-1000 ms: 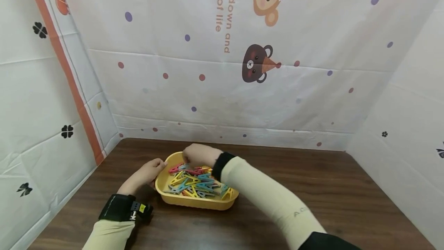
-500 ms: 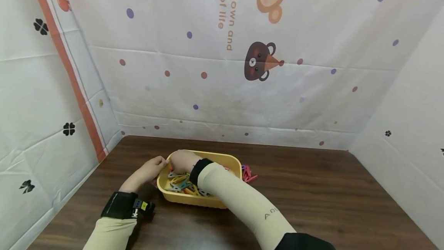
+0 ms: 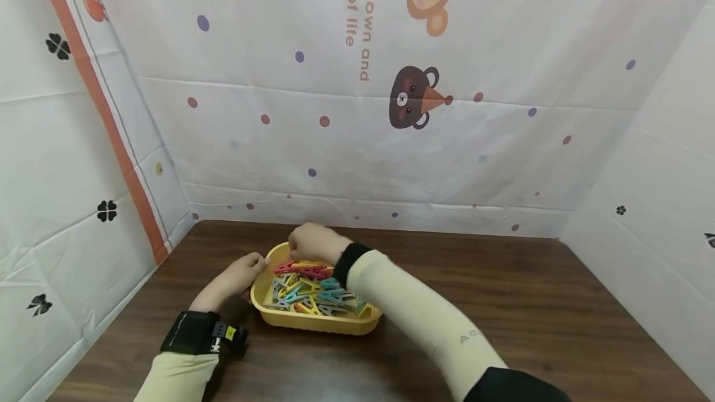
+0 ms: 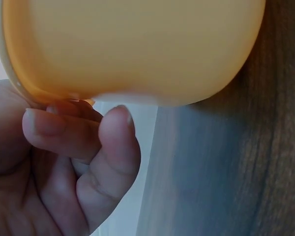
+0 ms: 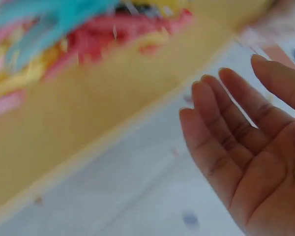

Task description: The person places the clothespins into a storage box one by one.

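Note:
Clothespins [image 3: 310,293] in red, yellow, blue and grey lie piled inside a yellow plastic basket [image 3: 315,324]. My left hand [image 3: 239,273] grips the basket's left end at the rim. In the left wrist view its thumb and fingers [image 4: 119,142] are bent at the edge of the yellow wall [image 4: 137,49]. My right hand [image 3: 318,244] is over the far rim. Seen from the right wrist, that hand [image 5: 255,142] has loosely extended fingers with nothing between them, beside blurred red, yellow and blue clothespins [image 5: 123,32].
The basket stands on a dark brown wooden table [image 3: 480,290]. A white printed cloth [image 3: 346,147] hangs behind and along both sides. A black strap with a small camera [image 3: 226,334] sits on the left wrist. The right forearm [image 3: 424,312] hides the basket's right end.
My right hand went to the basket's left end, then back right to the far rim. Red and yellow clothespins now show near the left end. The left hand keeps its grip.

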Tool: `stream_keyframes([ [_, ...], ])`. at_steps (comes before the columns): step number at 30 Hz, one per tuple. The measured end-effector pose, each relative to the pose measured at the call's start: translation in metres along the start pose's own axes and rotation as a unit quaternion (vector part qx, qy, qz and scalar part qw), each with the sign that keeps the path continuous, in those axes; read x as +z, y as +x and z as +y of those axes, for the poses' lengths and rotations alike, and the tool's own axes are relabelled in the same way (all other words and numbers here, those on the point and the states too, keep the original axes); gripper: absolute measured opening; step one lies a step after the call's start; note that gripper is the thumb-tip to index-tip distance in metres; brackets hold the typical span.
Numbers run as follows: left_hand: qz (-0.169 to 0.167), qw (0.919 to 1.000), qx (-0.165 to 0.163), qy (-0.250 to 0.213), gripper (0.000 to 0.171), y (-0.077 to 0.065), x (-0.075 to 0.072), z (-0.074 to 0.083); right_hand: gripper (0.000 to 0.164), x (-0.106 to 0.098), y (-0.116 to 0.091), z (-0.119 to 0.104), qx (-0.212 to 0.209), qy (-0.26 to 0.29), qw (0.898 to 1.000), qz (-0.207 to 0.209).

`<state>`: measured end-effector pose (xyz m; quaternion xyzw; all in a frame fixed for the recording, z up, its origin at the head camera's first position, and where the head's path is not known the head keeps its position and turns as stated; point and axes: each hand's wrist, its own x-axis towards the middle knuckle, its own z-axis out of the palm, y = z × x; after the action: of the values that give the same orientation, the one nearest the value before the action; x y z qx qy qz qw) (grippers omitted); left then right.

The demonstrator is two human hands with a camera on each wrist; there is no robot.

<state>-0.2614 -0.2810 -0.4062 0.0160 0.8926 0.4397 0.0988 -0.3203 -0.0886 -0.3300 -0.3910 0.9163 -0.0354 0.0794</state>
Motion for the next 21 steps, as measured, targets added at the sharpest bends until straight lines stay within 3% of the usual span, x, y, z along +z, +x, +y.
stream_keyframes([
  [5, 0.002, 1.0, -0.005, 0.008, 0.032, 0.001, 0.0, 0.0, 0.019, -0.032, -0.05, 0.039, -0.036, 0.073, 0.995, 0.064],
  [9, 0.003, 0.9999, -0.006, 0.008, 0.032, 0.001, 0.0, 0.0, 0.018, -0.039, -0.091, 0.079, -0.009, 0.105, 0.987, 0.126],
  [15, 0.007, 0.9998, -0.017, 0.008, 0.034, 0.001, -0.001, 0.001, 0.02, -0.016, -0.137, 0.128, 0.064, 0.137, 0.979, 0.138],
  [21, 0.006, 0.9999, -0.013, 0.002, 0.033, 0.001, 0.002, 0.0, 0.019, 0.026, -0.158, 0.14, 0.089, 0.162, 0.977, 0.11],
])
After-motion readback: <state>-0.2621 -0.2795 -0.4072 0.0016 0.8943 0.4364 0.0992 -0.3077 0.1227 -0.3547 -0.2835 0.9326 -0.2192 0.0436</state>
